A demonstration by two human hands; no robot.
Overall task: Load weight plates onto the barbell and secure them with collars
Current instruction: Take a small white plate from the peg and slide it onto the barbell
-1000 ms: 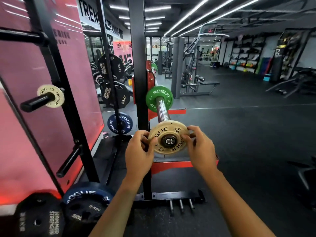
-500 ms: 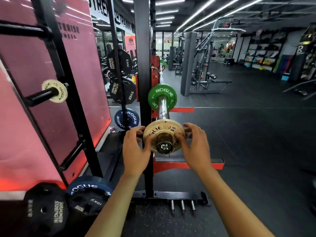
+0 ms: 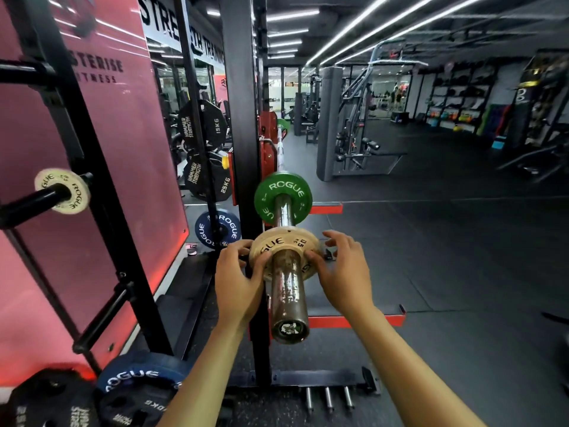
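While both hands work at its rim, the small tan Rogue change plate (image 3: 284,245) sits threaded on the barbell sleeve (image 3: 288,295), partway along it, with the sleeve's near end sticking out well toward the camera. The left hand (image 3: 237,280) grips the plate's left edge, thumb on the near face and fingers curled round behind. The right hand (image 3: 343,272) grips the right edge, thumb pressed on the near face and fingers hooked over the rim; the plate lies squarely between the two grips. Farther along the sleeve, apart from the tan plate, a green Rogue plate (image 3: 283,197) is already loaded. At the left, another small tan plate (image 3: 63,191) hangs on a storage peg of the black rack (image 3: 241,118), and a blue Rogue plate (image 3: 218,232) sits low beyond the upright
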